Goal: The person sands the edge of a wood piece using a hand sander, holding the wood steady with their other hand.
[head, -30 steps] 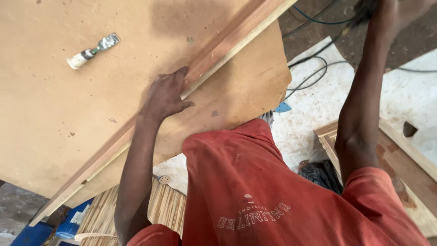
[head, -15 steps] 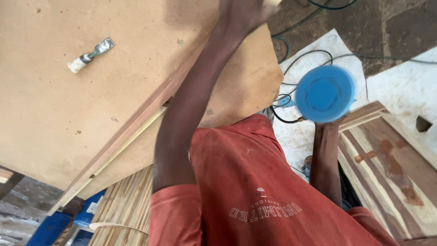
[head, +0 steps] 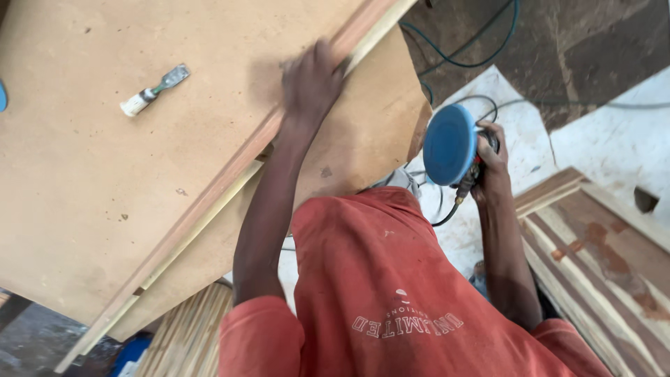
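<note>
Big flat tan fibreboard panel [head: 105,174], matte and speckled, with a reddish wood strip [head: 230,174] along its edge. Left hand [head: 310,80] spread flat, pressing down on that strip. Round blue sanding disc [head: 449,144], smooth-faced, off the panel's corner, gripped tight in right hand [head: 492,157]. Small scraper [head: 153,89] lying mid-panel.

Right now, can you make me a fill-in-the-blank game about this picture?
1. The right hand grips a sander whose round disc is ___.
2. The ___ hand lies flat on the edge of the big tan board.
3. The person's shirt is ___.
4. A small brush lies on the board, ___ from both hands.

Missing words: blue; left; red; apart
</note>
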